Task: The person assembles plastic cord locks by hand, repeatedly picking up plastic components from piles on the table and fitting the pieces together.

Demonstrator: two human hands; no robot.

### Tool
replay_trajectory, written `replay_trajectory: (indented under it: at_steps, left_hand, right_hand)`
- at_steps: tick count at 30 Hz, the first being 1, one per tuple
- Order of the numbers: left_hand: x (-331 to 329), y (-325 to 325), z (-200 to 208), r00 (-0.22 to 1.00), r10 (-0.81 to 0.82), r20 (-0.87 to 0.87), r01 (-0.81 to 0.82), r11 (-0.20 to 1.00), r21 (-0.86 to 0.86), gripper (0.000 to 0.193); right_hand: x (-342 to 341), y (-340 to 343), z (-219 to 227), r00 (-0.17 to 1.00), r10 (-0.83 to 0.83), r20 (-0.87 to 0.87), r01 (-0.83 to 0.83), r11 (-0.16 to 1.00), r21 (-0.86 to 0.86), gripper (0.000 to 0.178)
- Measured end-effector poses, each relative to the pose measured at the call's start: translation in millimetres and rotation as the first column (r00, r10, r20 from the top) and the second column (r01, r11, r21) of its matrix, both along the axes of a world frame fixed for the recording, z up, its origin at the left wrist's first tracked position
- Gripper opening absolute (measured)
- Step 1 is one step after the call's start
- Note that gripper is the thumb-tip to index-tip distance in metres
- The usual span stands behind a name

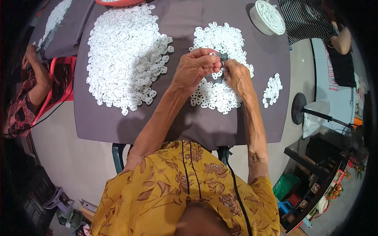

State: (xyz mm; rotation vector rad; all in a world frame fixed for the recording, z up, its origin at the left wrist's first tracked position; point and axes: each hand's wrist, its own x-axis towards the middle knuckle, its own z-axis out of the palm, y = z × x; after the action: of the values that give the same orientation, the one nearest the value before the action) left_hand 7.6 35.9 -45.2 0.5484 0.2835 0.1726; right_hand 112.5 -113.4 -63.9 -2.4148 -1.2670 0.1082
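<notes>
My left hand [193,69] is closed, with a small white plastic piece [213,54] pinched between thumb and fingertips. Close beside it on the right, my right hand [238,78] has its fingers pressed together; whatever they hold is too small to make out. Both hands hover over a pile of small white pieces with holes [220,96]. Among these lie small dark grey bits [223,57], partly hidden by my fingers. To the left spreads a much larger heap of white oval plastic pieces [118,59].
The table has a grey-brown cloth [177,126]. A small cluster of white pieces [272,89] lies at right, and a white bowl of white parts [267,17] stands far right. A red basket [120,2] sits at the far edge. Another person's arm [37,74] shows at left.
</notes>
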Motion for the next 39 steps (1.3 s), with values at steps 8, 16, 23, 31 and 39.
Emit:
replay_trajectory:
  at_steps: [8, 16, 23, 31, 39]
  left_hand:
    - [-1, -3, 5, 0.999, -0.020, -0.028, 0.020, 0.999, 0.031, 0.017]
    - [-1, -12, 11, 0.998, -0.049, -0.046, 0.051, 0.998, 0.048, 0.020]
    - [-3, -23, 25, 0.999, -0.029, -0.043, 0.036, 0.982, 0.186, 0.015]
    - [-6, -25, 31, 0.997, 0.042, 0.059, -0.060, 0.941, 0.332, 0.014]
    - [-6, -31, 33, 0.998, 0.021, 0.062, -0.043, 0.928, 0.370, 0.012]
  right_hand:
    - [-7, -2, 15, 0.905, -0.205, -0.374, 0.252, 0.964, 0.083, 0.010]
    - [-14, -11, 43, 0.370, 0.139, -0.919, 0.619, 0.700, 0.355, 0.013]
    - [-24, -15, 60, 0.204, 0.405, -0.891, 0.672, 0.604, 0.429, 0.017]
    - [-37, -16, 92, 0.735, -0.050, -0.677, 0.391, 0.847, 0.362, 0.014]
    - [-39, -11, 93, 0.751, -0.044, -0.659, 0.393, 0.831, 0.393, 0.015]
